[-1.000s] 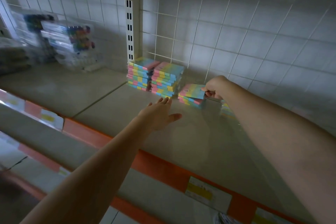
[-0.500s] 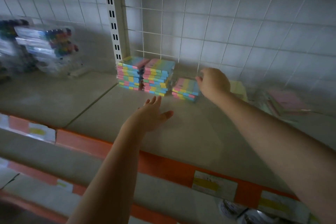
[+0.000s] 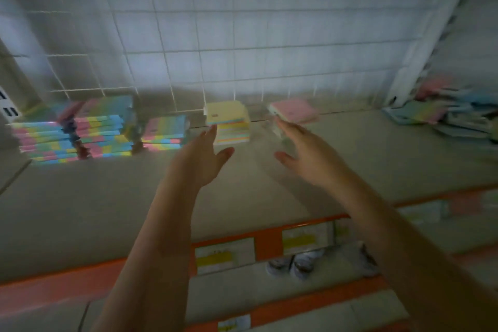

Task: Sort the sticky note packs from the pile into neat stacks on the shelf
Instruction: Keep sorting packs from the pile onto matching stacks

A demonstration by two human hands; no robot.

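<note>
both hands reach forward over a pale shelf (image 3: 80, 205), and neither holds anything. the left hand (image 3: 200, 155) is flat and open, fingers straight and together, thumb out to the side, its fingertips near the front of a yellow-topped stack of sticky notes (image 3: 229, 125); whether they touch it cannot be told through the blur. the right hand (image 3: 304, 151) is open too, fingers loosely spread, just in front of a pink sticky note pack (image 3: 293, 110) lying flat by the back wall. both forearms stretch up from the bottom edge. to the left stand two tall stacks of pastel packs (image 3: 78, 132) and a short stack (image 3: 164, 132) beside them. a messy pile of packs (image 3: 447, 113) lies at far right. a white wire grid (image 3: 242, 56) backs the shelf, with an orange price strip (image 3: 264, 245) along its front.
</note>
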